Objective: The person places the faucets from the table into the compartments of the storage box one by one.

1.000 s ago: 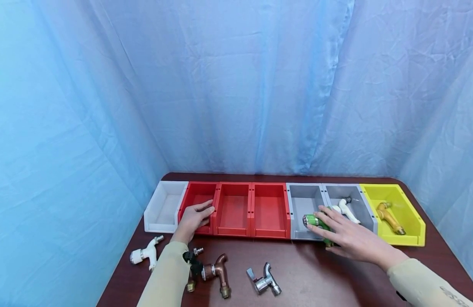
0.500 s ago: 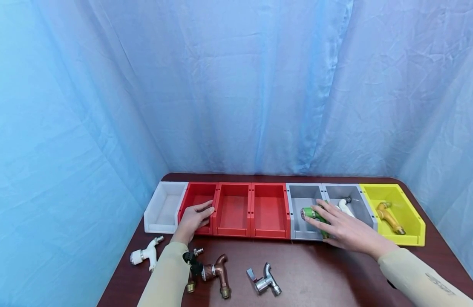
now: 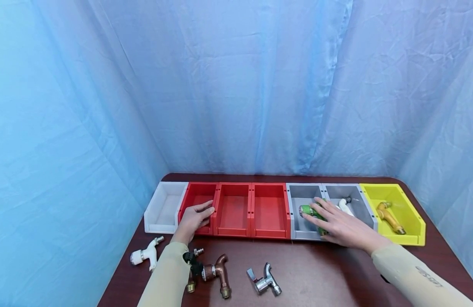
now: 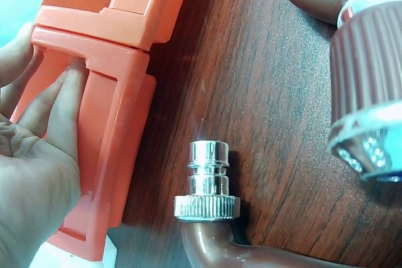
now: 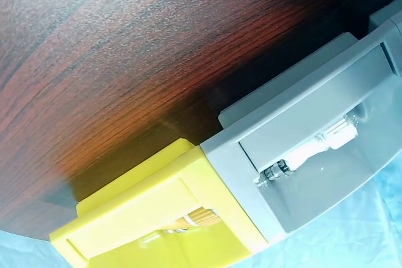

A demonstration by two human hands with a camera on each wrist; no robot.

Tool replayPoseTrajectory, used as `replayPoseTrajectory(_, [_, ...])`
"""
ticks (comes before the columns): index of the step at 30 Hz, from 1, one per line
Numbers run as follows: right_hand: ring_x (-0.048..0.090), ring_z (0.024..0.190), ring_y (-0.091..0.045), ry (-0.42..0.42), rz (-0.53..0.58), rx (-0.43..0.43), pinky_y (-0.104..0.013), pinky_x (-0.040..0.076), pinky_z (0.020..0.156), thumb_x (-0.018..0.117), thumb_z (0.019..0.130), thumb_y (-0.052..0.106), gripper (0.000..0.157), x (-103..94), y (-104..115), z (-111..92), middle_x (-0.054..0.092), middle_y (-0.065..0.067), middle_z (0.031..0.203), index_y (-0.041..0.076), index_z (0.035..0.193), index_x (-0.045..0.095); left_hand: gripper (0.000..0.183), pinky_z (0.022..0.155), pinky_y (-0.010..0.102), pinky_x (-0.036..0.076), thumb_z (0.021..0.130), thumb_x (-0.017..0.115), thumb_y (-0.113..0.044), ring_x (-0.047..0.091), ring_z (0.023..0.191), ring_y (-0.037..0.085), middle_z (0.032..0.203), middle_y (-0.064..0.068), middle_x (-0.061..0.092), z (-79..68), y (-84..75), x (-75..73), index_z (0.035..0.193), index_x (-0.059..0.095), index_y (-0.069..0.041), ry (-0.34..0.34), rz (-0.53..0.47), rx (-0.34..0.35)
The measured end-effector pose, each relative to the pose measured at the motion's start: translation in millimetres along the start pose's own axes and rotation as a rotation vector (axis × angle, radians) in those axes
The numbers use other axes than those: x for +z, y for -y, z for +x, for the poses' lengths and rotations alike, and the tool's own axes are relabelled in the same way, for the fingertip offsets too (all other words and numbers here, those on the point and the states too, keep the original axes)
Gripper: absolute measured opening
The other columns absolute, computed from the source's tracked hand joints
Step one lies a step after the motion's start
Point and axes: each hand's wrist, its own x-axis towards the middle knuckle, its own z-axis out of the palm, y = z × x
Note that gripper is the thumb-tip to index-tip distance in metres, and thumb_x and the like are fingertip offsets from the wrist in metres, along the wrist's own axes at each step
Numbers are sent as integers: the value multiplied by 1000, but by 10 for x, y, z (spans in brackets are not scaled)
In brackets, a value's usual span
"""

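Note:
My right hand (image 3: 344, 226) holds a green faucet (image 3: 307, 210) with a ribbed handle over the left grey bin (image 3: 298, 192); the fingers cover much of its body. That hand is out of sight in the right wrist view. On the left, my left hand (image 3: 192, 219) reaches into the leftmost red bin (image 3: 200, 187), fairly straight fingers against the wall it shares with the middle red bin (image 3: 233, 209). Beside it on the right, a white faucet (image 3: 344, 206) lies in the right grey bin (image 3: 368, 213). A yellow faucet (image 3: 391, 218) lies in the yellow bin (image 3: 416, 219).
A white bin (image 3: 167, 207) ends the row at left; a third red bin (image 3: 269, 209) adjoins the grey ones. Before the row lie a white faucet (image 3: 148, 254), a brown faucet (image 3: 221, 273), another brown faucet (image 3: 191, 286) partly under my left wrist, and a chrome faucet (image 3: 265, 281).
My right hand has moved left with the green faucet, from the front edge between the grey bins to over the left grey bin. The left hand stays where it was.

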Motion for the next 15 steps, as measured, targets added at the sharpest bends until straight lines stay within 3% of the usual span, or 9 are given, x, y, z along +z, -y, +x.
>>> replayPoseTrajectory(15, [16, 137, -38, 6, 8, 25, -51, 42, 94, 77, 76, 34, 85, -27, -17, 54, 19, -7, 153, 23, 146, 31, 53, 88, 44, 48, 78, 75, -34, 46, 119, 30, 132, 3, 49, 17, 21, -1, 128, 58, -30, 4, -9, 0])
